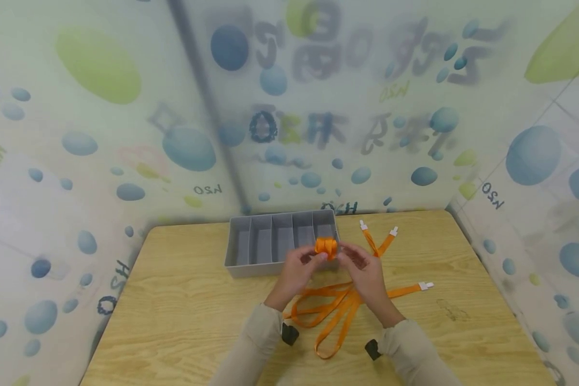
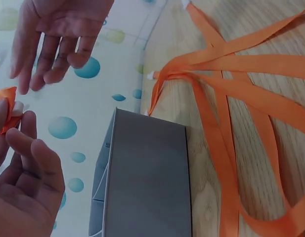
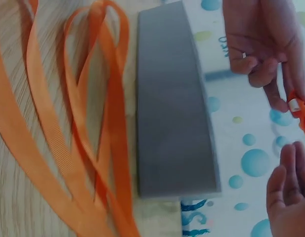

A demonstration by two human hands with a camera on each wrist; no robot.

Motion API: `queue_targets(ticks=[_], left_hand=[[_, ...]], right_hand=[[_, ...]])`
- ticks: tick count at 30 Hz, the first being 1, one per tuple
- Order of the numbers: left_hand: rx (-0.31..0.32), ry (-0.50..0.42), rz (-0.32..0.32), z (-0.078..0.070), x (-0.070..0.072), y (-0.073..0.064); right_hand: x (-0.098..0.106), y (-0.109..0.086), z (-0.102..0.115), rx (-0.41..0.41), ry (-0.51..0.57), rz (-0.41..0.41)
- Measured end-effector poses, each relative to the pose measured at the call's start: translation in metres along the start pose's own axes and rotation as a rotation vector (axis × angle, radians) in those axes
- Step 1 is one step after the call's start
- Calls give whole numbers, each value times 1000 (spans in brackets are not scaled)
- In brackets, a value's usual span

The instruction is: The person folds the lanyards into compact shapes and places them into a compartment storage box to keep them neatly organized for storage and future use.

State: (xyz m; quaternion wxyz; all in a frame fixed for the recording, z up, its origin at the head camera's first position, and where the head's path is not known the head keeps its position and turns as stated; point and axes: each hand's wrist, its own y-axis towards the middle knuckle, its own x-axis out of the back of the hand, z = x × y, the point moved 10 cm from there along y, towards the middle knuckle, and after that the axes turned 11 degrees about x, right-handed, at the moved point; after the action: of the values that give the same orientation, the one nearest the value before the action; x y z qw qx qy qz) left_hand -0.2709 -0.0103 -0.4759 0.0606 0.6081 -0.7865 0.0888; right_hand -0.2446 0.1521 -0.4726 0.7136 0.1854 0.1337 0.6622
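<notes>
While lanyards (image 2: 261,65) sprawl, tray (image 2: 148,177) stands nearby.

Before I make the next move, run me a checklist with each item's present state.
1. Left grip holding the rolled orange lanyard: ok, thumb and fingers pinch it.
2. Right grip clear of the roll: ok, its fingers are apart from it in the wrist views.
3. Grey divided tray upright on the wood-grain table: ok, compartments face up.
4. Rolled lanyard set in a compartment: not ok, it is in the hand.
5. Loose orange lanyards separated: not ok, their straps cross on the table.
6. Roll fastened against unwinding: cannot tell, fingers cover part of it.
</notes>
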Motion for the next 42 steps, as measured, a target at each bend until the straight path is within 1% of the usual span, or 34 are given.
queue_targets(ticks=[2,4,5,7,9,12,15,17,21,26,30,35,37,42], left_hand=[[-8,16,-32,0,2,4],[-16,38,-67,0,4,7],[-16,45,-82,1,5,9],[-13,67,-112,2,6,12],[-10,91,-141,4,8,16],[-4,142,-182,7,9,22],[-13,198,-207,8,9,28],[-26,229,-215,8,8,32],[-36,275,-232,11,5,39],[-26,318,-253,16,4,45],[6,374,-289,17,6,49],[43,476,-311,19,7,56],[51,519,-319,19,7,58],[72,585,-323,18,6,61]], right_hand=[[3,2,-5,3,-17,-34],[6,5,-10,24,-33,-59],[7,6,-12,34,-35,-64],[8,8,-19,29,-69,-61],[7,9,-27,10,-119,-39],[4,10,-39,-32,-232,28],[0,11,-47,-45,-332,87],[-2,11,-51,-54,-366,110],[-4,8,-62,-94,-356,112],[-3,7,-68,-97,-301,91],[-4,7,-69,-103,-269,108],[-6,9,-71,-109,-243,116],[-6,10,-72,-112,-248,118],[-8,10,-72,-96,-270,120]])
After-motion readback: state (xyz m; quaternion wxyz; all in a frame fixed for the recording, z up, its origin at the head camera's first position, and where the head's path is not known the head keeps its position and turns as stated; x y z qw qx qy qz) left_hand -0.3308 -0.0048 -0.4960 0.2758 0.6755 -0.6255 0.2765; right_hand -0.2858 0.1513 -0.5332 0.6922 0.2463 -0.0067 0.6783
